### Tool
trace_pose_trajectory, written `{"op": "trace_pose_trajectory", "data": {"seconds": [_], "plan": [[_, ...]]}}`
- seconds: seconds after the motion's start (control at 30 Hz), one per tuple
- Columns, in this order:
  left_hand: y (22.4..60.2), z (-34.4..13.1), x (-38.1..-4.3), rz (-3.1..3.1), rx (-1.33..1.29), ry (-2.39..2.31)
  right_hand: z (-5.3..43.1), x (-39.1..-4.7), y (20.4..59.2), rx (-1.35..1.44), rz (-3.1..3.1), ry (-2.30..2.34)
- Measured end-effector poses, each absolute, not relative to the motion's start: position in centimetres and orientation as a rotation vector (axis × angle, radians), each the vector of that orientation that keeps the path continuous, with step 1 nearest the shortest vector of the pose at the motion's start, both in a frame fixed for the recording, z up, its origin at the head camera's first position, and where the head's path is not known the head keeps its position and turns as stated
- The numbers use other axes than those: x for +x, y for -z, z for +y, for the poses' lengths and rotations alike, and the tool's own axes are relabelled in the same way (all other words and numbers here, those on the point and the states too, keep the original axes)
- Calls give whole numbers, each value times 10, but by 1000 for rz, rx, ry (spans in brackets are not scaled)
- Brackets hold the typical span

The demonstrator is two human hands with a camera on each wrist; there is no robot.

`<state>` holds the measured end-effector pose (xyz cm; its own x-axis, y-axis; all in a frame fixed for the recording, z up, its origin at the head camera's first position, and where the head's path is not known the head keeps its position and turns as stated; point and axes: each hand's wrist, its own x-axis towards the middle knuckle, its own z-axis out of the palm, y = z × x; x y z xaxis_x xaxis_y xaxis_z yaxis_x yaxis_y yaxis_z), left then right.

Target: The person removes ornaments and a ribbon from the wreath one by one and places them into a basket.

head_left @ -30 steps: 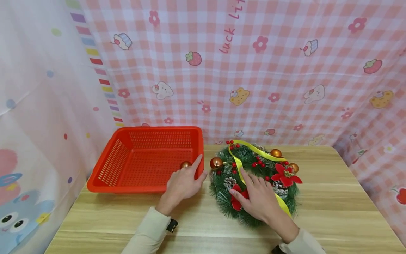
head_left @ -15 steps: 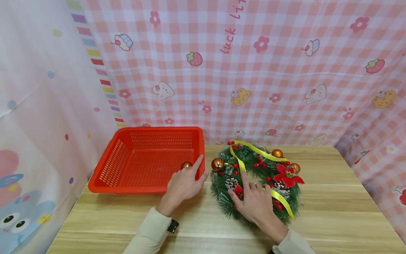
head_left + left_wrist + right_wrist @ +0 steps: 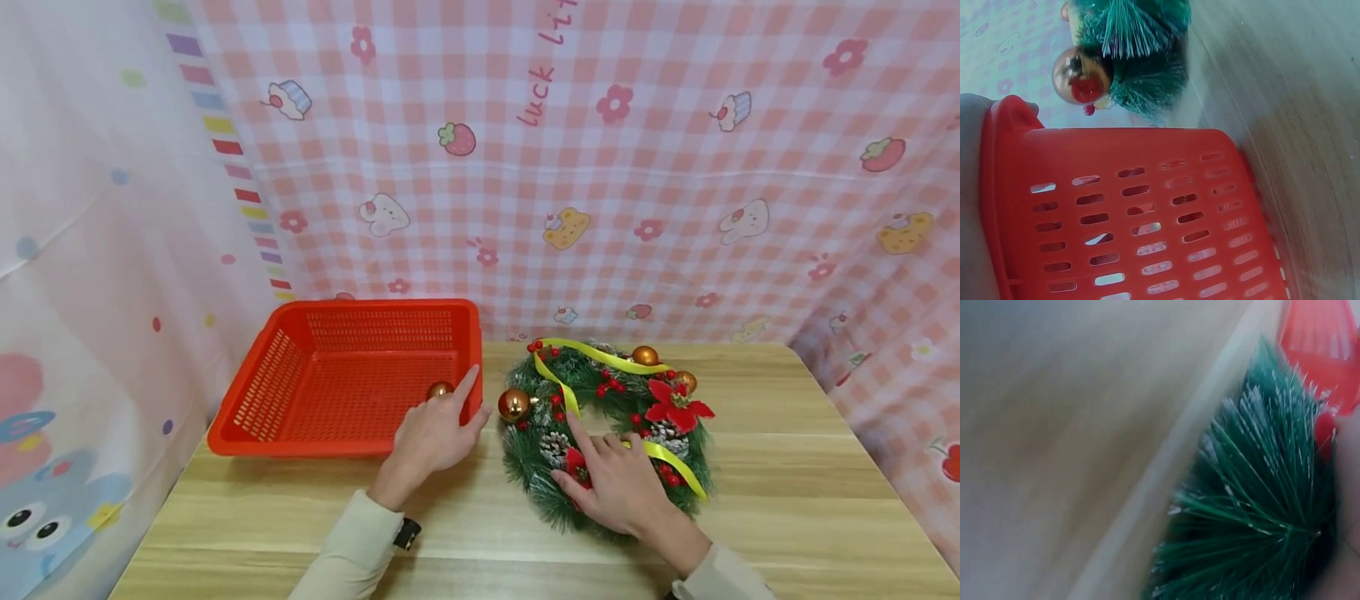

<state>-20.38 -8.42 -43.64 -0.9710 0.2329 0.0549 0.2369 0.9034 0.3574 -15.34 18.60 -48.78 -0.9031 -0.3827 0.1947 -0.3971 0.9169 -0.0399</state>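
My left hand (image 3: 435,433) grips the right rim of a red plastic basket (image 3: 375,306), index finger along its inside and thumb outside. In the left wrist view the basket's slotted wall (image 3: 1116,144) fills the lower part. My right hand (image 3: 618,483) holds the near side of a green Christmas wreath (image 3: 551,492), its thumb by a partly covered red flower (image 3: 576,465). Some of its fingertips are hidden at the ring's centre. A yellow ribbon (image 3: 611,358) lies loosely across the wreath. In the right wrist view, green needles (image 3: 1260,487) stand beside the hand.
One gold bauble (image 3: 439,389) lies in the basket, partly behind my left hand. Another shiny bauble (image 3: 514,405) sticks out at the wreath's left. A red poinsettia (image 3: 678,406), pinecones and berries decorate it. The wooden table (image 3: 780,467) meets a checked curtain (image 3: 675,167) behind.
The wreath has turned slightly counterclockwise: its left bauble came nearer and its right side went back. My right hand shifted left, then right along with it. My left hand stays put.
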Motion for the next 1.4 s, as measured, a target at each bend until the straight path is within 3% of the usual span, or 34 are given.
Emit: {"op": "trace_pose_trajectory", "data": {"seconds": [0.43,0.97,1.4], "plan": [[432,-84,-205,-3002,-411,658,207,-156,490,753,-2816,-141],[422,-37,-199,-2665,-760,1060,206,-155,490,729,-2831,-134],[451,1,-202,-2600,-603,1272,206,-155,491,717,-2857,-140]]}}
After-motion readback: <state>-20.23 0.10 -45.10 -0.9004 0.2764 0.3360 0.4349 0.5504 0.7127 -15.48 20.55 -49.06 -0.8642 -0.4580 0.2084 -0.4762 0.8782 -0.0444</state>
